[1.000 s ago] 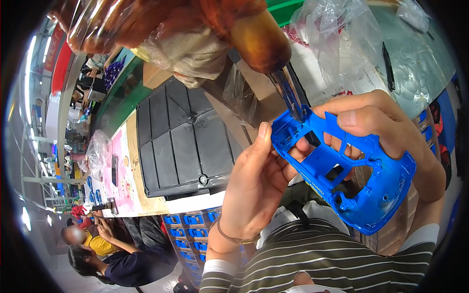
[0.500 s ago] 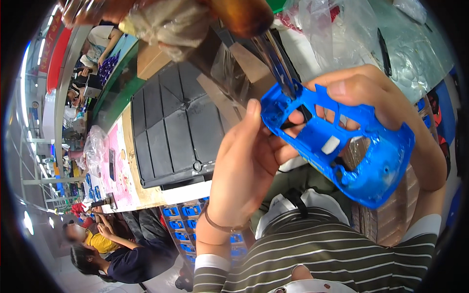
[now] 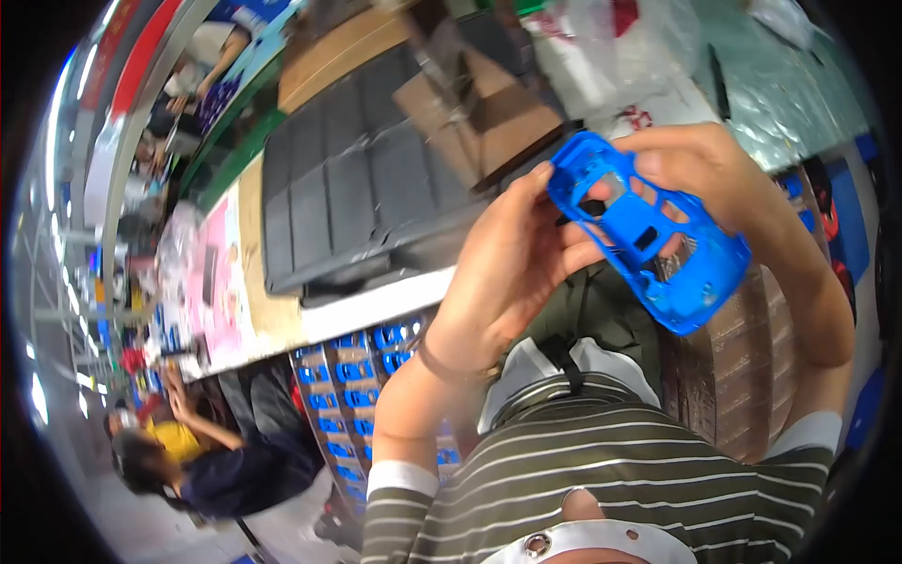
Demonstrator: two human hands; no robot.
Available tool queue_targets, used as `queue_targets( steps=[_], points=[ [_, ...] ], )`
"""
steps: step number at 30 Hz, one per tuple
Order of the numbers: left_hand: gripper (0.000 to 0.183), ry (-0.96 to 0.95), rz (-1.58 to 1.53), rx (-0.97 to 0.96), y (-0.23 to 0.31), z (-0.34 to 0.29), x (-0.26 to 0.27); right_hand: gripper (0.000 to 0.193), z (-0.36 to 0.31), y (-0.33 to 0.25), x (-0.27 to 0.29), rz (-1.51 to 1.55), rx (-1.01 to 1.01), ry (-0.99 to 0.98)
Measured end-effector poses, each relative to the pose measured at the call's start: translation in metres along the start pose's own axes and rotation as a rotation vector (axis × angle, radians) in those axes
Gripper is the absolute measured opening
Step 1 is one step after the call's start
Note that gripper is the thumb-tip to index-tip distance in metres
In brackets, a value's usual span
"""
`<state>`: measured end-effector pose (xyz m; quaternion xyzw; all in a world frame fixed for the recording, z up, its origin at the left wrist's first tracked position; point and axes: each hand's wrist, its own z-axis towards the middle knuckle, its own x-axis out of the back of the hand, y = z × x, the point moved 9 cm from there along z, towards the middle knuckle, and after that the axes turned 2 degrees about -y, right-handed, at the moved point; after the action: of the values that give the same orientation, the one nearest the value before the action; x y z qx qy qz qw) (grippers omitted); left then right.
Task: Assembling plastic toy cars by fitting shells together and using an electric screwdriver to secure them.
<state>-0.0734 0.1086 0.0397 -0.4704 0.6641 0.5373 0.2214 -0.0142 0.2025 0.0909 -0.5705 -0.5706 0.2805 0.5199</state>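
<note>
A blue toy car body shell [image 3: 628, 224], with cut-out window openings and its hollow inside showing, is held in front of my chest. My left hand [image 3: 512, 254] grips its left end and near edge, with the thumb at the upper corner and fingers beneath. My right hand [image 3: 697, 160] is closed on the far edge, thumb on top. Some fingertips show through the openings. The shell is tilted, one end up toward the table and the wider end toward my right forearm.
A black ribbed plastic crate lid [image 3: 348, 197] lies on the table to the left, with a brown cardboard box [image 3: 489, 122] beside it. Trays of blue shells [image 3: 343, 395] stand below the table edge. Clear plastic bags [image 3: 620, 66] lie beyond. Another person [image 3: 235, 479] sits at lower left.
The metal-shafted tool with an amber handle that reached into the shell's far end is out of sight. Both hands still hold the shell, which sits slightly higher in view.
</note>
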Motion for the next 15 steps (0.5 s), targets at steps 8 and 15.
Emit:
queue_targets(
  steps=[8, 15],
  points=[
    [0.039, 0.222, 0.52, -0.637, 0.095, -0.175, 0.044, 0.054, -0.066, 0.007, -0.029, -0.14, 0.14, -0.087],
    [0.034, 0.834, 1.343, -1.244, 0.228, -0.318, 0.139, 0.037, -0.059, 0.039, -0.002, -0.159, 0.129, 0.038]
  ],
)
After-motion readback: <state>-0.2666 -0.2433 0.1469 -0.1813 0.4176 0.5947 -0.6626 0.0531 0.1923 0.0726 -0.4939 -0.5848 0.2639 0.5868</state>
